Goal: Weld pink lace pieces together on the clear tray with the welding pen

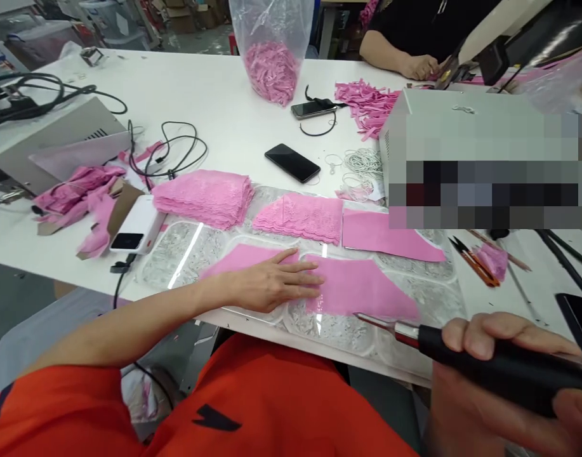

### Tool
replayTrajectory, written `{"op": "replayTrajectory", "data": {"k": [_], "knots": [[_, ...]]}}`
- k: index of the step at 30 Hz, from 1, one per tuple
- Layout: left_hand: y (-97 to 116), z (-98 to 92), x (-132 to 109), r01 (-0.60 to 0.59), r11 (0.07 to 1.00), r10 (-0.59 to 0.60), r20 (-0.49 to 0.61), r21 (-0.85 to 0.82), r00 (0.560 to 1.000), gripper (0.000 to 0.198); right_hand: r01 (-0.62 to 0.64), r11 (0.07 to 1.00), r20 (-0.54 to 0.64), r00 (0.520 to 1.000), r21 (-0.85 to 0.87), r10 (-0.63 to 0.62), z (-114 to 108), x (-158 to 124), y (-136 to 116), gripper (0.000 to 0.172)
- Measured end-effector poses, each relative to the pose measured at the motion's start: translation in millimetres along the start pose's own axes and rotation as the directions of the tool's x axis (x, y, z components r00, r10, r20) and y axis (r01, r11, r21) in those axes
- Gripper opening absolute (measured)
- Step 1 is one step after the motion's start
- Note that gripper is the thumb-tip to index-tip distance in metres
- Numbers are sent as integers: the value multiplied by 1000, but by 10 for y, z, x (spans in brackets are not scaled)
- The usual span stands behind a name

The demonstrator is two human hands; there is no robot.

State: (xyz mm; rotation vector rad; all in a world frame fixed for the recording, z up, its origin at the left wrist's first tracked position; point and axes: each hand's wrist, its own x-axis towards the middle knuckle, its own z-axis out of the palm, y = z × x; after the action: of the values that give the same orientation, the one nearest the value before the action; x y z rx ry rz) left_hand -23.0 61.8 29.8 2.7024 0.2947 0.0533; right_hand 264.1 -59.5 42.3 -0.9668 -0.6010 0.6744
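Observation:
My left hand (271,282) lies flat, fingers stretched out, on a pink fabric piece (362,289) spread over a clear plastic mat (186,254) at the table's near edge. My right hand (500,355) is wrapped round the black handle of a pen-shaped tool (462,352). Its metal tip points left and sits just beside the fabric's lower edge. Beyond the mat lie a pile of pink lace (205,197), a second lace stack (303,219) and a plain pink sheet (386,236).
A grey machine box (443,133) stands at the right. Two phones (293,162), cables (171,152), a bag of pink strips (271,60), a white device (138,225) and scissors (474,260) lie on the white table. Another person's hand (417,63) works at the far side.

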Motion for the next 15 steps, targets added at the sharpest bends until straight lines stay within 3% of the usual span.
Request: {"op": "replayTrajectory", "data": {"k": [2, 5, 10, 15], "knots": [[9, 36, -44, 6, 1000, -6, 4, 2, 1000, 46, 75, 997, 140, 987, 2, -75, 170, -64, 49, 27], [16, 70, -58, 2, 1000, -1, -11, 9, 1000, 47, 51, 998, 263, 963, 41, -60, 344, -133, 124, 25], [38, 79, 1, -39, 998, 43, -97, 50, 994, 34, 47, 995, 333, 940, 83, -72, 463, -181, 180, 24], [36, 115, 110, -93, 991, 108, -180, 93, 978, 26, 63, 996, 304, 949, 62, -79, 490, -195, 179, 25]]}}
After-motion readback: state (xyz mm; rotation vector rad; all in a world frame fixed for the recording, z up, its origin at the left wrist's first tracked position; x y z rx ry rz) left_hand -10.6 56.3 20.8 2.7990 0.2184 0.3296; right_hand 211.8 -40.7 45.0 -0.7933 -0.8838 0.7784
